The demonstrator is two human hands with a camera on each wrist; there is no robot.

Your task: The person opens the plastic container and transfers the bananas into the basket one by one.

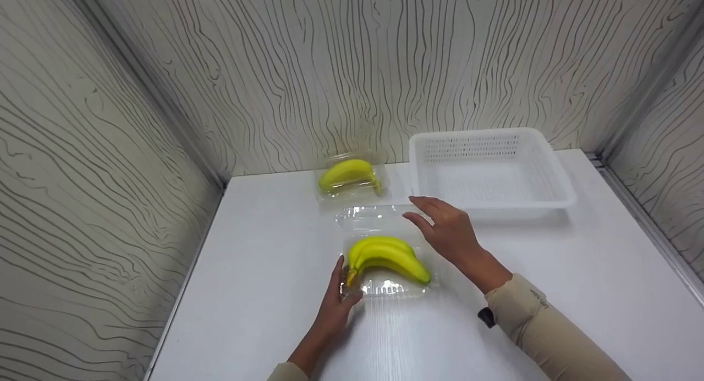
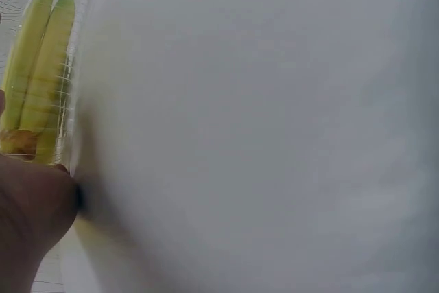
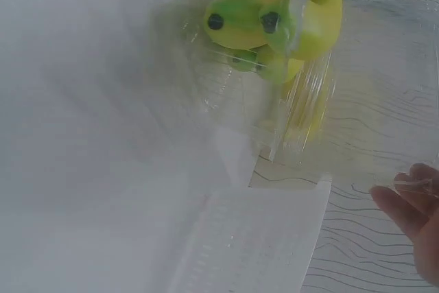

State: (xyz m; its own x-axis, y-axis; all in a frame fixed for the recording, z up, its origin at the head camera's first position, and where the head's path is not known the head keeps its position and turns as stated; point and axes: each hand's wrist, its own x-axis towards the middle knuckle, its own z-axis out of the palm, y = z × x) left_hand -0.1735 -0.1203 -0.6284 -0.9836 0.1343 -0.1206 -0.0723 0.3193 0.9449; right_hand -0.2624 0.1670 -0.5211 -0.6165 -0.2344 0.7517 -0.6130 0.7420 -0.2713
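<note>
In the head view, a bunch of yellow bananas (image 1: 388,253) lies in a clear plastic clamshell container (image 1: 385,288), its lid (image 1: 374,219) raised on the far side. My left hand (image 1: 334,298) grips the container's left end, near the banana stems, with the thumb at the front. At the lid's upper right corner is my right hand (image 1: 448,230), its thumb and fingers on either side of the edge. In the right wrist view, the fingertips (image 3: 401,204) hold the corner of the clear lid (image 3: 384,87). The left wrist view shows the bananas (image 2: 44,66) through the container wall.
Behind, against the patterned wall, a second clear container with bananas (image 1: 347,175) sits on the white table (image 1: 247,260). A white perforated plastic basket (image 1: 492,205) stands at the back right, close beyond my right hand. Walls enclose the table's back and sides.
</note>
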